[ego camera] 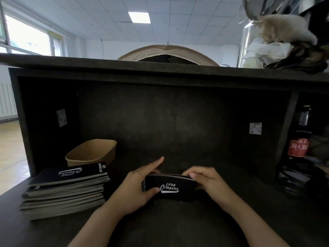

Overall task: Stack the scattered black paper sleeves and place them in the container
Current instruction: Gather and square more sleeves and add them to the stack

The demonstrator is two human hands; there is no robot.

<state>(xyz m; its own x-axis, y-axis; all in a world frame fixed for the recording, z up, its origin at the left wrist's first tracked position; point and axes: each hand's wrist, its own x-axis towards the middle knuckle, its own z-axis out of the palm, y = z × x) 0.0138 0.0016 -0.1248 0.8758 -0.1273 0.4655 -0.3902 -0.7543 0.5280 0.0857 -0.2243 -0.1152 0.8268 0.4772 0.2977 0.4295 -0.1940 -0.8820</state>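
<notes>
Between both hands' fingers (193, 175): upright black sleeves (170, 187).

The container (91, 152) is sitting on the counter (178, 220). Just before it, touching its front, a stack of sleeves (65, 189) is lying. Right of the container, both hands are holding a sleeve bundle (170, 187) upright. Well right of the container, a bottle (300, 143) is standing.
</notes>
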